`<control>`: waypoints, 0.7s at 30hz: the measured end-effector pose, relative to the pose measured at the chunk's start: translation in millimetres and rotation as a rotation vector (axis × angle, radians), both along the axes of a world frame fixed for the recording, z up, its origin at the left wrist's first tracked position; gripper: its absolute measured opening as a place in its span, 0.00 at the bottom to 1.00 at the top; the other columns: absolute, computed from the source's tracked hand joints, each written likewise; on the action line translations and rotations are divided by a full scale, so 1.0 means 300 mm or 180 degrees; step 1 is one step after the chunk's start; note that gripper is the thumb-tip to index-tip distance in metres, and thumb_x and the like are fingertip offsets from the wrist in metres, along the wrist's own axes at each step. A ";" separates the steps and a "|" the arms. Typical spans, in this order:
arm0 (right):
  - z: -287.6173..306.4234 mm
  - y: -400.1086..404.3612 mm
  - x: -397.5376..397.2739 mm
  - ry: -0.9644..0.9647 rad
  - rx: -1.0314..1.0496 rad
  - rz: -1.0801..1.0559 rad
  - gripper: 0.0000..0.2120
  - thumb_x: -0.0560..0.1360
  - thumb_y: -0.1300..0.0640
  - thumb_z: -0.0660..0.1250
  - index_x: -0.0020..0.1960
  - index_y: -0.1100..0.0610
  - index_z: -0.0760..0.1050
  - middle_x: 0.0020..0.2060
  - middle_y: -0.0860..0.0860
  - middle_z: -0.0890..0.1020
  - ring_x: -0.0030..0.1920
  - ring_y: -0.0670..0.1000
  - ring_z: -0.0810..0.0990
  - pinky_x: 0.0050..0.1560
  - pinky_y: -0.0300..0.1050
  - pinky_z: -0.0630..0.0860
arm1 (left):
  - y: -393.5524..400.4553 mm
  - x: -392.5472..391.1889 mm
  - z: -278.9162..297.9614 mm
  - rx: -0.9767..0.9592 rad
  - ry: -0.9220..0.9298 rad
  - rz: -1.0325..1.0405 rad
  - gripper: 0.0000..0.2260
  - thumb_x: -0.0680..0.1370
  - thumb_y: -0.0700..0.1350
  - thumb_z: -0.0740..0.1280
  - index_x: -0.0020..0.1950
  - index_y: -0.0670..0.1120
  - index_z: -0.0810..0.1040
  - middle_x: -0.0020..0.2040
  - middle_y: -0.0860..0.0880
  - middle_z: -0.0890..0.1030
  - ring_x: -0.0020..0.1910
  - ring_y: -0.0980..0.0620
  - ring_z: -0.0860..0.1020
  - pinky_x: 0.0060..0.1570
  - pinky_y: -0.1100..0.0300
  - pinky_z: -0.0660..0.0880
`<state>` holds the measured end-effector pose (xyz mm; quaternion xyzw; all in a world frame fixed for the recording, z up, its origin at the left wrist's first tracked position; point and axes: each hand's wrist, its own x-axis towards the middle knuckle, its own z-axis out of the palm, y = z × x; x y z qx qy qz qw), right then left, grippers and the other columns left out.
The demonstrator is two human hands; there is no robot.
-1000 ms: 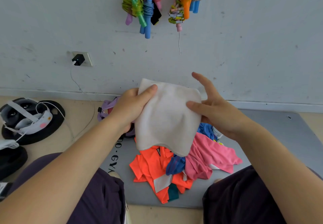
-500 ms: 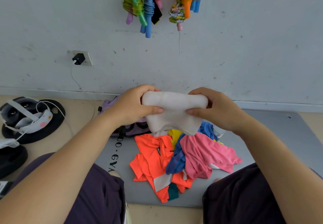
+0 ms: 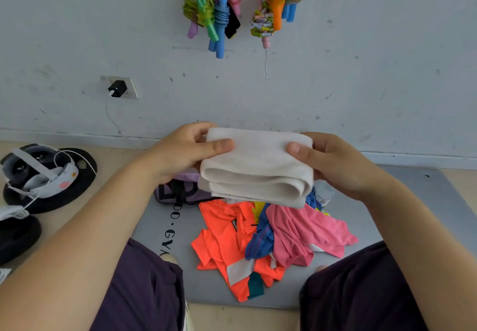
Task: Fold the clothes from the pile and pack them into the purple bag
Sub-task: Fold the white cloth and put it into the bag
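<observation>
A white cloth (image 3: 258, 168), folded into a thick flat bundle, is held level in the air above the pile. My left hand (image 3: 184, 151) grips its left end with the thumb on top. Its right end is gripped by my right hand (image 3: 333, 163) the same way. Below lies the pile of clothes (image 3: 260, 240) on a grey mat (image 3: 413, 206): an orange shirt, a pink garment, a blue striped piece. The purple bag (image 3: 180, 188) sits behind the pile, mostly hidden by my left hand and the cloth.
My knees in dark shorts frame the pile on both sides. A headset (image 3: 38, 173) with a cable rests on black weight plates (image 3: 51, 196) at the left. Skipping ropes (image 3: 214, 13) hang on the wall above. A small bottle (image 3: 324, 193) stands behind the pile.
The white cloth hung open from my hands a second ago. It was folded over and is now a flat layered bundle held horizontally between both hands.
</observation>
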<state>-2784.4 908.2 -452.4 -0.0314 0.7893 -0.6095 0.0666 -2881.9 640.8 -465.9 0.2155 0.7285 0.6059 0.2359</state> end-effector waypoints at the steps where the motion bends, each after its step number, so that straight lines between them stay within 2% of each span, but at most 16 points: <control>1: -0.007 -0.009 -0.005 0.0093 0.0215 -0.0182 0.22 0.73 0.40 0.70 0.50 0.60 0.78 0.39 0.58 0.84 0.36 0.59 0.84 0.34 0.46 0.80 | 0.011 -0.007 -0.014 -0.0214 0.0357 0.0341 0.10 0.69 0.51 0.78 0.47 0.51 0.82 0.42 0.53 0.85 0.39 0.58 0.81 0.37 0.68 0.75; 3: -0.032 -0.030 -0.017 0.0375 0.0887 -0.0687 0.20 0.74 0.42 0.69 0.47 0.60 0.75 0.35 0.59 0.82 0.29 0.56 0.83 0.32 0.47 0.78 | 0.049 -0.003 -0.044 -0.0591 0.0962 0.1062 0.08 0.72 0.47 0.77 0.48 0.49 0.81 0.41 0.52 0.83 0.37 0.58 0.78 0.37 0.68 0.73; 4: -0.044 -0.044 -0.022 0.0551 0.1179 -0.0945 0.18 0.74 0.43 0.69 0.46 0.60 0.73 0.34 0.60 0.81 0.27 0.54 0.82 0.31 0.46 0.76 | 0.072 0.011 -0.052 -0.0548 0.0889 0.1181 0.07 0.73 0.48 0.75 0.48 0.48 0.82 0.39 0.51 0.82 0.36 0.57 0.77 0.35 0.67 0.73; 6: -0.056 -0.086 -0.023 0.0888 0.1362 -0.1168 0.16 0.74 0.46 0.70 0.48 0.58 0.72 0.36 0.59 0.79 0.32 0.54 0.81 0.33 0.48 0.77 | 0.118 0.045 -0.064 -0.0143 0.0096 0.0847 0.12 0.76 0.54 0.70 0.49 0.46 0.83 0.41 0.49 0.84 0.36 0.53 0.80 0.32 0.65 0.75; 8: -0.055 -0.133 -0.011 0.1096 0.1366 -0.0755 0.18 0.71 0.49 0.74 0.51 0.59 0.73 0.43 0.56 0.79 0.42 0.56 0.80 0.43 0.51 0.78 | 0.152 0.077 -0.061 0.0307 -0.0606 0.0451 0.21 0.73 0.62 0.68 0.55 0.46 0.82 0.49 0.45 0.85 0.44 0.48 0.83 0.40 0.57 0.81; 9: -0.056 -0.155 -0.004 0.1205 0.1441 -0.0349 0.20 0.68 0.50 0.77 0.52 0.60 0.74 0.48 0.55 0.79 0.48 0.55 0.79 0.47 0.48 0.77 | 0.160 0.083 -0.062 0.0594 -0.0808 0.0413 0.25 0.72 0.63 0.68 0.59 0.46 0.80 0.53 0.45 0.85 0.50 0.47 0.84 0.46 0.53 0.82; 11: -0.060 -0.181 0.004 0.1374 0.1550 0.0232 0.17 0.66 0.53 0.79 0.48 0.61 0.78 0.54 0.52 0.79 0.54 0.47 0.76 0.52 0.35 0.72 | 0.161 0.077 -0.062 0.1094 -0.1025 0.0739 0.23 0.73 0.59 0.69 0.61 0.46 0.79 0.54 0.45 0.85 0.54 0.47 0.84 0.48 0.53 0.82; 12: -0.058 -0.185 0.006 0.1380 0.1487 0.0199 0.14 0.67 0.54 0.79 0.45 0.60 0.79 0.53 0.50 0.80 0.53 0.44 0.76 0.51 0.32 0.70 | 0.156 0.071 -0.059 0.1225 -0.1064 0.0908 0.19 0.74 0.54 0.70 0.60 0.45 0.79 0.53 0.45 0.86 0.53 0.47 0.84 0.46 0.54 0.82; 14: -0.051 -0.183 0.003 0.1367 0.1196 -0.0404 0.09 0.71 0.55 0.76 0.45 0.58 0.78 0.46 0.48 0.80 0.47 0.44 0.77 0.45 0.34 0.71 | 0.149 0.065 -0.058 0.1353 -0.1168 0.0953 0.15 0.73 0.49 0.71 0.58 0.45 0.80 0.52 0.45 0.86 0.51 0.47 0.84 0.44 0.54 0.81; 16: -0.044 -0.176 -0.011 0.1155 0.0920 -0.1107 0.12 0.73 0.52 0.73 0.50 0.56 0.73 0.46 0.48 0.78 0.45 0.46 0.77 0.42 0.35 0.72 | 0.147 0.069 -0.055 0.1493 -0.1222 0.0716 0.15 0.72 0.47 0.71 0.57 0.45 0.81 0.54 0.44 0.85 0.52 0.47 0.84 0.46 0.54 0.81; 17: -0.040 -0.175 -0.017 0.0929 0.0780 -0.1252 0.15 0.74 0.50 0.72 0.53 0.56 0.71 0.47 0.49 0.78 0.46 0.48 0.78 0.43 0.36 0.73 | 0.147 0.074 -0.054 0.1539 -0.1192 0.0572 0.14 0.73 0.45 0.71 0.57 0.44 0.81 0.54 0.43 0.85 0.53 0.46 0.84 0.46 0.54 0.81; 19: -0.040 -0.178 -0.023 0.0459 0.0599 -0.1117 0.18 0.75 0.45 0.68 0.53 0.60 0.72 0.46 0.53 0.79 0.44 0.52 0.78 0.45 0.46 0.75 | 0.147 0.087 -0.052 0.1550 -0.1083 0.0448 0.15 0.72 0.42 0.72 0.58 0.42 0.80 0.54 0.42 0.85 0.53 0.46 0.84 0.45 0.55 0.81; 21: -0.043 -0.191 -0.017 0.0326 0.0457 -0.0767 0.18 0.77 0.45 0.65 0.52 0.61 0.75 0.45 0.60 0.81 0.42 0.51 0.77 0.44 0.56 0.76 | 0.145 0.095 -0.044 0.1523 -0.1027 0.0542 0.16 0.70 0.41 0.73 0.57 0.42 0.81 0.50 0.42 0.85 0.49 0.45 0.84 0.43 0.55 0.81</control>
